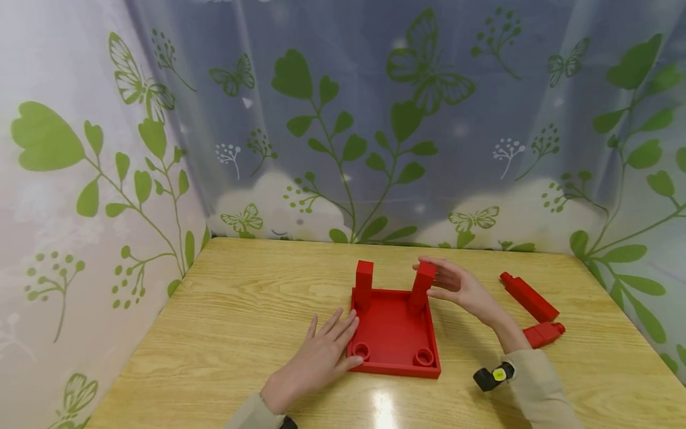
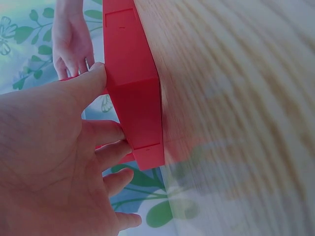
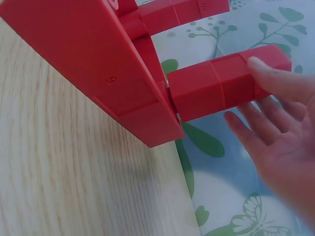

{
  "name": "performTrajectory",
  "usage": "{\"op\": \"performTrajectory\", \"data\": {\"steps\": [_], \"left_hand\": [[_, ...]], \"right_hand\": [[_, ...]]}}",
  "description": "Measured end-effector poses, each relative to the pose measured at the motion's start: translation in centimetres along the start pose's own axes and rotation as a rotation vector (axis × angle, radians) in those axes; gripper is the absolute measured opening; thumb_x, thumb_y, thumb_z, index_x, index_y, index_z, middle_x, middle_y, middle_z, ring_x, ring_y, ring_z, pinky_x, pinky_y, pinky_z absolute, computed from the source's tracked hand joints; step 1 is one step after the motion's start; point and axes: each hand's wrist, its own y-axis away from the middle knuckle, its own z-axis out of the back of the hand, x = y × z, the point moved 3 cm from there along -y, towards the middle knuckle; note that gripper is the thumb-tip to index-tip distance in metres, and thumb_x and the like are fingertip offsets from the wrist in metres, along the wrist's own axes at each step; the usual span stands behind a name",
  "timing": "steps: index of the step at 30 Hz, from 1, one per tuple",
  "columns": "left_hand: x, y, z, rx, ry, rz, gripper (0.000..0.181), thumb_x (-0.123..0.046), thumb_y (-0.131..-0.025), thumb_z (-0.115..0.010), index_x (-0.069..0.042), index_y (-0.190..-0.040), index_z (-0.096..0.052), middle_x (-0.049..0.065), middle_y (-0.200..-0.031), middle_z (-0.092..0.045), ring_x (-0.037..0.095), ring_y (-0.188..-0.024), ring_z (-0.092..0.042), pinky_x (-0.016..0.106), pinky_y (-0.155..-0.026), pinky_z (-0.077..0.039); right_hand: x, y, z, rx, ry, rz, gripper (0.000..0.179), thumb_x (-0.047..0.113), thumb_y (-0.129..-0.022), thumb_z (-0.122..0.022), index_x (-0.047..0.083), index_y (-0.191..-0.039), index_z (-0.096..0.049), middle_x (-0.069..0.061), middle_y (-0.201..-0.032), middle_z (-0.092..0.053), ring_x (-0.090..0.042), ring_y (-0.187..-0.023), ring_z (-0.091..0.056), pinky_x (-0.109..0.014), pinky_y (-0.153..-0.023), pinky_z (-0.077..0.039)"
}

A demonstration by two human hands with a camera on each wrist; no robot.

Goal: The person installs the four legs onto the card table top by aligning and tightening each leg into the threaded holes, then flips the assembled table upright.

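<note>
A red square base (image 1: 393, 333) with a raised rim lies on the wooden table. Two round sockets stand at its near corners. At the far left corner rises a red square post (image 1: 364, 283), and at the far right another post (image 1: 424, 286) stands, slightly tilted. My right hand (image 1: 461, 289) has its thumb and fingers around the top of the right post; in the right wrist view the thumb (image 3: 261, 66) lies against it. My left hand (image 1: 321, 351) rests along the base's left side with nearly straight fingers, thumb at the near left corner.
Two more red posts with knobbed ends lie on the table to the right: a long one (image 1: 529, 298) and another (image 1: 543, 335) partly behind my right forearm. A leaf-patterned curtain (image 1: 343, 119) hangs behind the table (image 1: 257, 286).
</note>
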Motion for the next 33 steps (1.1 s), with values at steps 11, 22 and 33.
{"op": "performTrajectory", "data": {"steps": [11, 22, 33], "left_hand": [[0.1, 0.0, 0.0, -0.001, 0.004, -0.001, 0.072, -0.048, -0.103, -0.053, -0.003, -0.157, -0.036, 0.008, -0.165, -0.03, 0.035, -0.154, -0.02, 0.071, -0.116, -0.014], [0.0, 0.1, 0.2, 0.003, 0.015, 0.0, 0.072, -0.047, -0.103, -0.054, -0.003, -0.157, -0.036, 0.008, -0.166, -0.029, 0.035, -0.154, -0.018, 0.071, -0.116, -0.014], [0.1, 0.0, 0.2, 0.006, 0.017, -0.002, 0.072, -0.048, -0.103, -0.053, -0.003, -0.157, -0.035, 0.008, -0.166, -0.028, 0.035, -0.155, -0.018, 0.071, -0.116, -0.014]], "right_hand": [[0.3, -1.0, -1.6, -0.197, 0.202, -0.079, 0.06, 0.011, -0.088, -0.08, 0.005, -0.141, -0.054, -0.017, -0.131, -0.059, -0.03, -0.111, -0.063, -0.033, -0.093, -0.055], [0.4, -1.5, -2.7, -0.311, 0.349, -0.061, 0.051, 0.017, -0.085, -0.083, 0.004, -0.13, -0.06, -0.014, -0.123, -0.063, -0.027, -0.099, -0.064, -0.05, -0.088, -0.055], [0.2, -0.5, -0.6, -0.062, 0.127, -0.021, 0.065, 0.01, -0.093, -0.074, 0.018, -0.152, -0.047, -0.017, -0.151, -0.049, -0.023, -0.127, -0.058, -0.035, -0.101, -0.052]]}}
